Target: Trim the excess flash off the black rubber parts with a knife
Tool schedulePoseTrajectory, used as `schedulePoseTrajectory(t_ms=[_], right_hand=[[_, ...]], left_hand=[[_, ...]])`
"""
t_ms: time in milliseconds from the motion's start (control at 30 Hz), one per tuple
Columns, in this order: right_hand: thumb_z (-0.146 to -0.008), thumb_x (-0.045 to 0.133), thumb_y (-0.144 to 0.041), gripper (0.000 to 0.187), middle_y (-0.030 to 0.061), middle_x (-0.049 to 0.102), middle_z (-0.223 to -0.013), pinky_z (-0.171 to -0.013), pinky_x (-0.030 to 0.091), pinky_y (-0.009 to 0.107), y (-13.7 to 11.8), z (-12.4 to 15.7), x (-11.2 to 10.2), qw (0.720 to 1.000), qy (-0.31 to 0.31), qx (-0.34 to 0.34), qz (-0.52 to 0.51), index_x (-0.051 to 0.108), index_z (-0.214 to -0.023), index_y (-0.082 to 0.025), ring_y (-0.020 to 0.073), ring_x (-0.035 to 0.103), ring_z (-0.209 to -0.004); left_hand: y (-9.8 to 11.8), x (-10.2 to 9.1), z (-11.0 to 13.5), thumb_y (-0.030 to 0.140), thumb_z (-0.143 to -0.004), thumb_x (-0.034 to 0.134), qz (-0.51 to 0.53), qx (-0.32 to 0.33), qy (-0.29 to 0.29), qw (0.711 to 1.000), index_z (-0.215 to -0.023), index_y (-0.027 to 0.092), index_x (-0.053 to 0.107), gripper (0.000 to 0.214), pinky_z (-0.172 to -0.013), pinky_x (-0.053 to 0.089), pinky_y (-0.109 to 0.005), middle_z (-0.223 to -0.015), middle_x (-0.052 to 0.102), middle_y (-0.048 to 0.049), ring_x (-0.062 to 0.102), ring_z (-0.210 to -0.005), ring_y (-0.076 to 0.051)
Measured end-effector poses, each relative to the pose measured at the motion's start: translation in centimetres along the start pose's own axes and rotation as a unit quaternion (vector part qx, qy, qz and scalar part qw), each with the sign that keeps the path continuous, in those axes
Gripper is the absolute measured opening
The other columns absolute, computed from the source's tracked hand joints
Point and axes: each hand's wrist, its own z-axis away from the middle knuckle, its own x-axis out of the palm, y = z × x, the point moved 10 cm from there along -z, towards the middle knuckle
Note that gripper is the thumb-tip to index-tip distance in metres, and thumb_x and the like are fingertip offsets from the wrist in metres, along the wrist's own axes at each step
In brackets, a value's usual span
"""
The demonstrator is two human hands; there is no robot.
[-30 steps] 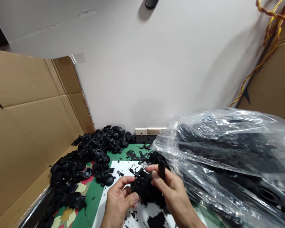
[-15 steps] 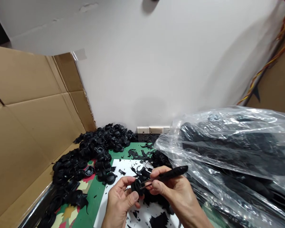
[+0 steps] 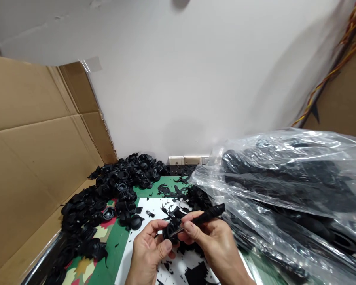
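My left hand (image 3: 150, 251) pinches a small black ribbed rubber part (image 3: 169, 232) between thumb and fingers, low in the middle of the view. My right hand (image 3: 213, 243) grips a black-handled knife (image 3: 206, 215) like a pen; its thin metal tip rests against the rubber part. Both hands hover over a white sheet (image 3: 142, 241) strewn with black rubber trimmings.
A large heap of black rubber parts (image 3: 106, 194) lies left and behind on a green patterned mat (image 3: 115, 245). A clear plastic bag of black parts (image 3: 284, 190) fills the right. Cardboard (image 3: 32, 150) walls the left; a white wall stands behind.
The right hand turned the knife from upright to lying crosswise and brought its tip to the rubber part in the left hand. The view shifted slightly.
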Motion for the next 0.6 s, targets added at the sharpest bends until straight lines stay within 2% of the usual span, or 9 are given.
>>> schedulePoseTrajectory(t_ms=[200,333,467,600], right_hand=[[-0.07,0.07,-0.043,0.029,0.0014,0.064,-0.053,-0.052,0.045,0.024,-0.2,0.1,0.3,0.999,0.002,-0.02,0.037,0.063,-0.073,-0.015,0.0159,0.059,-0.052],[-0.076,0.062,-0.044,0.027,0.001,0.061,-0.052,-0.049,0.043,0.026,-1.9,0.8,0.2,0.983,0.034,-0.105,0.145,0.061,-0.068,-0.018,0.0168,0.057,-0.049],[-0.078,0.06,-0.043,0.025,0.0022,0.062,-0.054,-0.051,0.043,0.03,-3.4,1.0,-2.0,0.941,0.106,-0.172,0.271,0.063,-0.067,-0.021,0.0188,0.057,-0.049],[-0.075,0.063,-0.047,0.026,0.0023,0.063,-0.055,-0.054,0.048,0.033,-3.3,0.2,-4.4,0.94,0.133,-0.159,0.27,0.065,-0.072,-0.021,0.021,0.061,-0.051]], left_hand=[[-0.1,0.2,0.3,0.023,-0.05,0.086,-0.005,0.002,0.006,1.0,-0.081,0.014,0.067,0.038,-0.049,0.047,-0.02,-0.068,0.07,-0.0033,0.059,-0.056,-0.012],[1.1,-0.5,0.3,0.023,-0.052,0.085,0.016,0.053,0.042,0.998,-0.082,0.015,0.068,0.035,-0.053,0.049,-0.02,-0.069,0.07,-0.0014,0.06,-0.055,-0.011],[1.9,-2.5,-0.3,0.025,-0.056,0.084,0.061,0.062,0.094,0.992,-0.084,0.017,0.069,0.033,-0.063,0.055,-0.025,-0.078,0.073,-0.0041,0.068,-0.074,-0.02],[1.6,-2.7,-0.7,0.026,-0.059,0.083,0.105,0.029,0.067,0.992,-0.09,0.018,0.072,0.034,-0.061,0.056,-0.026,-0.088,0.074,-0.0073,0.07,-0.077,-0.023]])
